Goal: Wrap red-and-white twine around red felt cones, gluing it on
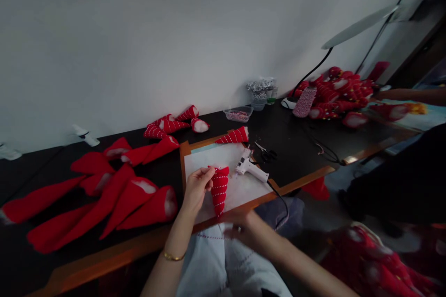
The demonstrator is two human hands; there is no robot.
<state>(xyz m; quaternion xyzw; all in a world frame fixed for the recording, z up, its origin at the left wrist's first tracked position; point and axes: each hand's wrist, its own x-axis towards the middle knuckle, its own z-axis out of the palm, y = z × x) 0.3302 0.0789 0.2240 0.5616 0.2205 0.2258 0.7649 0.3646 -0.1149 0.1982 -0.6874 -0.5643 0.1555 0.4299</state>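
Observation:
A small red fabric cone (219, 190), wrapped in a spiral of white-flecked cord, points its tip toward me over a white sheet (198, 161). My left hand (199, 189) is closed, pinching the cone at the left of its wide end. Smeared by motion, my right hand (240, 223) is beside the cone's tip at the front table edge; its fingers are unclear. A thin red-and-white cord (212, 237) hangs across my lap below it. To the right of the cone, a white glue gun (251, 168) lies on the sheet. Another wrapped cone (234, 135) rests at the sheet's far edge.
Plain red cones (114, 195) lie in a pile at left, with several wrapped cones (170, 125) behind. Black scissors (266, 153), a clear tray (239, 114) and a lamp (360, 27) stand rightward. Another person's arm (411, 96) reaches in near a heap of red pieces (343, 90).

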